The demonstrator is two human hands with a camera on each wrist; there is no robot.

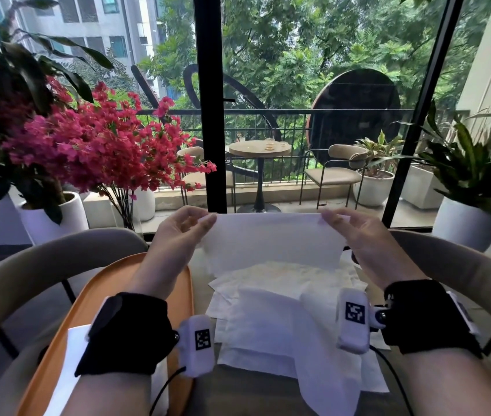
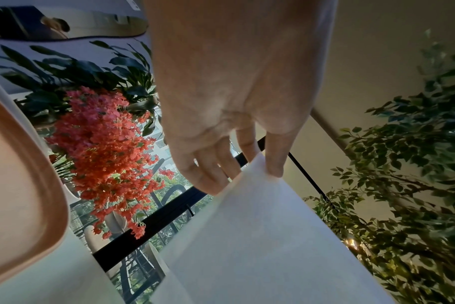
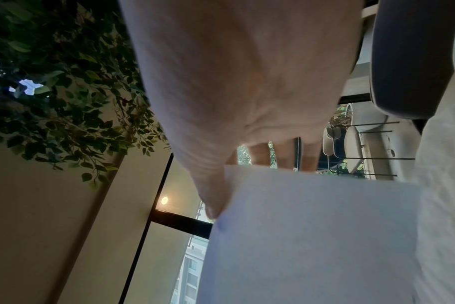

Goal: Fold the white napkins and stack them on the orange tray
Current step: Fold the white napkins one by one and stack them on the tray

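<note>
From the head view, the left hand point(image 1: 182, 232) and right hand point(image 1: 350, 232) each pinch a top corner of a white napkin point(image 1: 271, 241), holding it raised above the loose napkin pile point(image 1: 268, 319), with the orange tray point(image 1: 112, 283) left of that pile. From the left wrist, fingers point(image 2: 274, 158) and thumb clamp the corner; a light pinch could let the sheet slip. From the right wrist, the thumb point(image 3: 210, 191) presses the other corner; uneven tension would skew the fold.
</note>
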